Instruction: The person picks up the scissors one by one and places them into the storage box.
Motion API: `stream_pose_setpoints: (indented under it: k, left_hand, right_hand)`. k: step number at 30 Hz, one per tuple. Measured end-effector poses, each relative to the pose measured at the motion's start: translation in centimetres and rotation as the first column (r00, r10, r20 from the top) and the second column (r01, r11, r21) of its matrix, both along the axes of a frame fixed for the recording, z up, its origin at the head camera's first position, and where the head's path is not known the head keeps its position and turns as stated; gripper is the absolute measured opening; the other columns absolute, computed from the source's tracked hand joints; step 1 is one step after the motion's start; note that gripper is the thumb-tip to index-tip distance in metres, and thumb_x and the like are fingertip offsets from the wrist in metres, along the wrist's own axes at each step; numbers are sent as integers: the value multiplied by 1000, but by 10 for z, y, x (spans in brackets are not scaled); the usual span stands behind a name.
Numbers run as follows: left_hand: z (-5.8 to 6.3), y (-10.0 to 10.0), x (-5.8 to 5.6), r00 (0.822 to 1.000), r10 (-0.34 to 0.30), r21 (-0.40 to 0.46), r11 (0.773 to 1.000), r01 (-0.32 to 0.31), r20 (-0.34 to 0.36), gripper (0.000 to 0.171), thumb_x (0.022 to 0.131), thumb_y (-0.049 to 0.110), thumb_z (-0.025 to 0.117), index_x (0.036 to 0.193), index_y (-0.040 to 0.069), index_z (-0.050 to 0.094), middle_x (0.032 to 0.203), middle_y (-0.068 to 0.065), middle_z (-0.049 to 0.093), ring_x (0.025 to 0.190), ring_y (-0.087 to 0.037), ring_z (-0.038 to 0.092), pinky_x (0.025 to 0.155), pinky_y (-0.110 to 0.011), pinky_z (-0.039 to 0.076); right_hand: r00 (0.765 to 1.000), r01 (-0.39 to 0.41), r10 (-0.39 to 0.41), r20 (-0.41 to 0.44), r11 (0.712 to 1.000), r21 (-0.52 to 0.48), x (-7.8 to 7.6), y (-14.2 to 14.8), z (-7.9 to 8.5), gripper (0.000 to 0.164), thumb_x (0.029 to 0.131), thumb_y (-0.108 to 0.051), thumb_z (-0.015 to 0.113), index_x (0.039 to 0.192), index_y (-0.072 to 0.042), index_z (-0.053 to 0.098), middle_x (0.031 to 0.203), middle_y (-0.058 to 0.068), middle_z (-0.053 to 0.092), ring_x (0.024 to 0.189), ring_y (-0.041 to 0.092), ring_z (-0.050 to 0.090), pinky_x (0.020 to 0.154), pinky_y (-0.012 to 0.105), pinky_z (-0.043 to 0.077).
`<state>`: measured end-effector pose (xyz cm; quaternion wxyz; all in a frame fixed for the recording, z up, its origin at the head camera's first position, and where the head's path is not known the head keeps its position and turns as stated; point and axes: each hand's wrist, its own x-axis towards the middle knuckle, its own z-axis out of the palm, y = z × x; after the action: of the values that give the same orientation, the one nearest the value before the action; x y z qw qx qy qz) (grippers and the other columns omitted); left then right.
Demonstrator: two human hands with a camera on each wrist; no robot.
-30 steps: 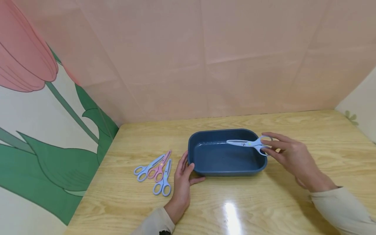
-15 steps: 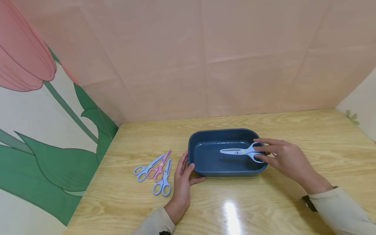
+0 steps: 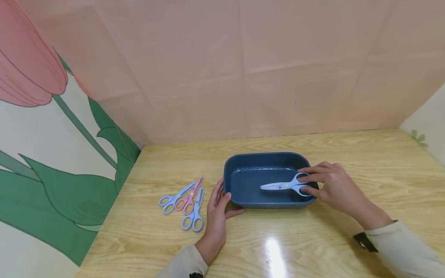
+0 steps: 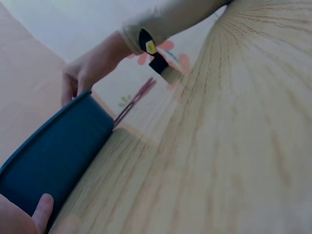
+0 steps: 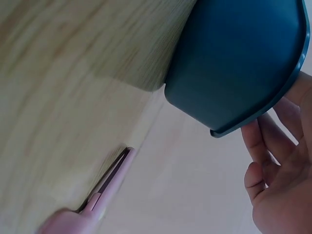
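A dark blue rectangular tub [image 3: 240, 181] stands on the wooden table. My left hand [image 3: 217, 208] holds its near left corner, the thumb [image 4: 43, 209] against the outer wall. Over the tub's right end, my right hand [image 3: 335, 189] pinches light blue scissors [image 3: 286, 185] by the handle loops. Their closed blades point left, inside the tub's outline in the head view. In the right wrist view, the scissors are hidden and the hand's fingers [image 5: 256, 141] show at the tub's rim. Left of my left hand lie two light blue scissors [image 3: 193, 212] and pink scissors [image 3: 189, 199] between them.
Another pink pair of scissors [image 5: 97, 200] lies on the table to the right of the tub, also showing beyond it in the left wrist view. A pinkish backdrop [image 3: 271, 69] rises behind the table. A tulip-patterned panel [image 3: 80, 200] borders the left side.
My right hand has brought the light blue scissors lower into the tub, toward its near side and slightly left. My left hand stays at the tub's corner.
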<state>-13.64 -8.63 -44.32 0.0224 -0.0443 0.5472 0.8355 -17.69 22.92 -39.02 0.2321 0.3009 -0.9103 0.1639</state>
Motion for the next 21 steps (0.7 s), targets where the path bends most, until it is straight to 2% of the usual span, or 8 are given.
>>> stream_pose_setpoints:
  k: [5,10,13,16,21]
  left_hand:
    - [0,0,0,1000,-6,-4,1000,6,3,50,97,18,52,145,27,39,156,3,32,142,-21,33,72,-47,61]
    - [1,-1,0,1000,-12,-5,1000,12,0,49,98,16,50,145,27,39,156,3,31,142,-23,33,73,-47,61]
    - [1,-1,0,1000,-6,-3,1000,6,-7,50,98,15,50,145,26,39,155,2,33,140,-25,35,72,-48,61]
    - [0,0,0,1000,5,-1,1000,-5,-15,50,97,14,51,144,25,39,154,1,35,138,-26,37,71,-48,61]
    - [1,1,0,1000,11,-7,1000,-12,-24,50,97,13,51,144,23,39,153,-1,35,137,-28,39,70,-47,61]
  right_hand:
    - [996,33,-36,77,999,35,0,0,0,26,66,-25,85,91,-27,77,110,-4,72,101,22,59,80,40,35]
    - [989,46,-52,138,998,47,1,-1,3,24,66,-27,85,88,-28,76,108,-4,72,102,23,58,81,43,31]
    - [974,70,-79,214,996,48,3,-2,8,23,65,-28,85,86,-29,75,108,-4,72,105,25,57,83,47,29]
    - [948,97,-113,297,993,69,4,-5,16,22,68,-29,83,88,-30,75,110,-2,72,109,27,55,85,52,27]
    - [928,104,-137,346,988,114,3,-9,24,20,71,-28,81,91,-28,76,114,2,70,115,34,50,86,58,25]
